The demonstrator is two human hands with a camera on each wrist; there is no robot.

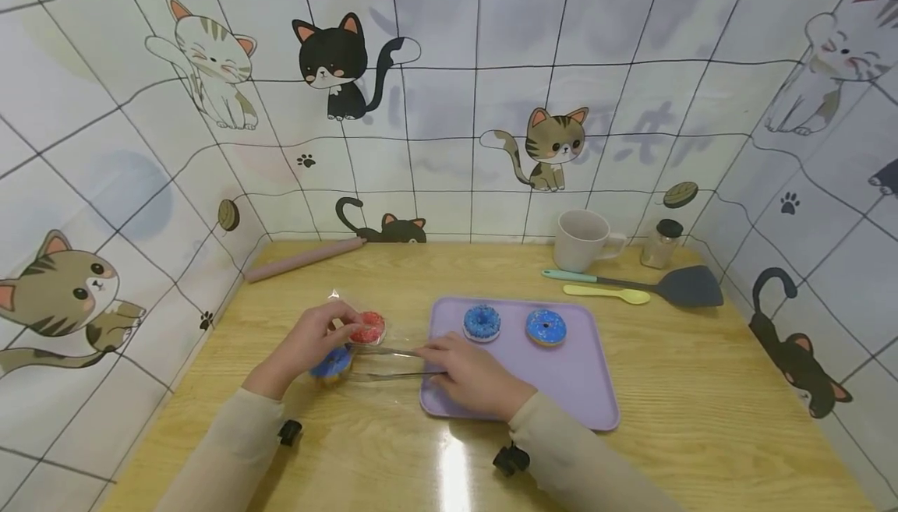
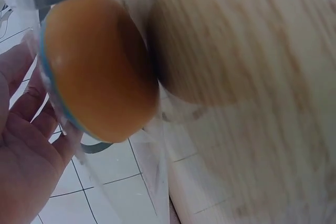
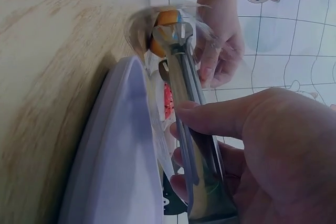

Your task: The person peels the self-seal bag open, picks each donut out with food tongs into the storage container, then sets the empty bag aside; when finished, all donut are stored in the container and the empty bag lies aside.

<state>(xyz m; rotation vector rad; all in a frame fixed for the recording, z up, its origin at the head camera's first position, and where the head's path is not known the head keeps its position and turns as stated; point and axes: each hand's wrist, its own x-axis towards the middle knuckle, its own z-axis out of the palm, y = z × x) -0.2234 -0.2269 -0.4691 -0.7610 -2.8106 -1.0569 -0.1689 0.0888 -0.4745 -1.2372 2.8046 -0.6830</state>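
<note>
My right hand (image 1: 473,376) grips metal tongs (image 3: 184,77) over the left edge of the lilac tray (image 1: 568,387). The tongs' two arms stand apart and reach left into a clear plastic bag (image 1: 389,391). At their tips is a blue-topped toy donut (image 1: 330,365), its orange underside (image 2: 100,66) close in the left wrist view. My left hand (image 1: 305,344) pinches the bag's plastic above that donut, its fingers partly behind the film. A red donut (image 1: 369,328) lies just beyond, by the left fingertips; whether it is inside the bag I cannot tell.
Two blue donuts, one dark-sprinkled (image 1: 482,323) and one lighter (image 1: 546,327), lie on the tray. Behind stand a white mug (image 1: 578,241) and a small jar (image 1: 661,245). A spatula (image 1: 691,286) and yellow spoon (image 1: 606,294) lie right; a rolling pin (image 1: 305,259) lies back left.
</note>
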